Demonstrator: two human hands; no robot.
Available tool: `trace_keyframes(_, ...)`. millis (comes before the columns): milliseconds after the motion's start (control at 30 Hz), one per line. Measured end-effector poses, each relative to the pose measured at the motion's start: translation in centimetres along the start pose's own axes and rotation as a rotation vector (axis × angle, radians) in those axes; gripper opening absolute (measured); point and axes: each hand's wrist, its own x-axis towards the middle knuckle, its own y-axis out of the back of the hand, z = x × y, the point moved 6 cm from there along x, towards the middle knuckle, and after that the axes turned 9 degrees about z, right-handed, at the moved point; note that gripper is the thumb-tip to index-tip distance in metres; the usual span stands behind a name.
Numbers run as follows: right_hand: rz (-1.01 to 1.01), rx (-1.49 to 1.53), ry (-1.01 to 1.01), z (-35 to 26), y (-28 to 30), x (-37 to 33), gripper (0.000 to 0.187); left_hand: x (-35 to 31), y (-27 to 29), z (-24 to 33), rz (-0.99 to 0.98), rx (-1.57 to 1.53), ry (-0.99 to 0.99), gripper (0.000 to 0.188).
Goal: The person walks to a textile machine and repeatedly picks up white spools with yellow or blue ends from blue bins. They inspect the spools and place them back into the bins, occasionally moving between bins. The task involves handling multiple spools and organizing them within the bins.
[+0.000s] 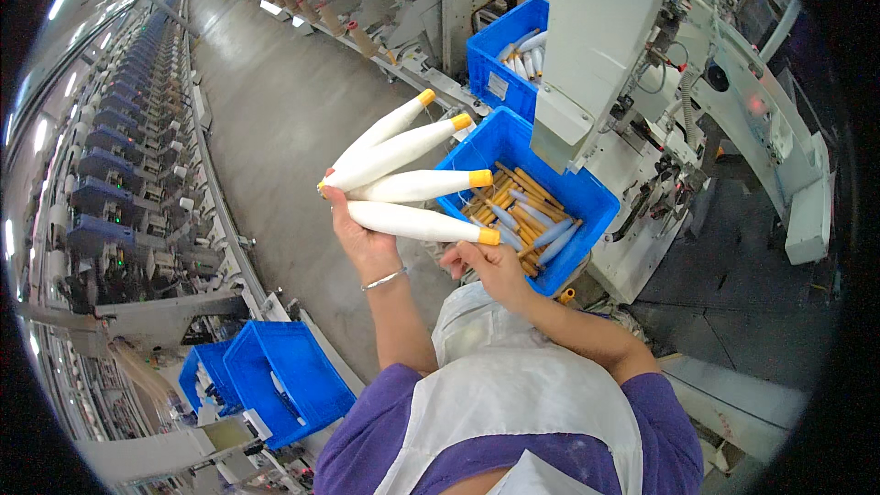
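Observation:
My left hand (365, 243) is closed around the lower ends of several yarn bobbins (403, 186), full of white thread with yellow tips. They fan out up and to the right. A silver bangle circles the left wrist. Close below the yellow tip of the lowest bobbin (412, 221) is my right hand (495, 273), its fingers curled together. Anything small between those fingers is hidden. Just beyond it stands a blue crate (596, 211) holding loose yellow-orange tubes (532, 185) and some pale bluish-white bobbins (555, 232).
Another blue crate (477, 60) with white bobbins stands farther back. A white machine (605, 37) rises at the right. Blue bins (316, 357) sit at the lower left beside a long row of spinning machinery (110, 165). A grey aisle floor (266, 82) runs between machines.

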Motion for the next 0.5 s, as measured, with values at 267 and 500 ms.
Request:
trace_keyframes(267,0.485,-0.337,0.286,-1.8,17.3,-5.7,0.029,1.0,1.2,1.6,0.057,-0.067,-0.072,0.053)
trace_keyframes(500,1.277,0.949,0.439,-1.4,38.9,-13.7,0.015,0.7,0.3,1.7,-0.037,-0.050,-0.046,0.051)
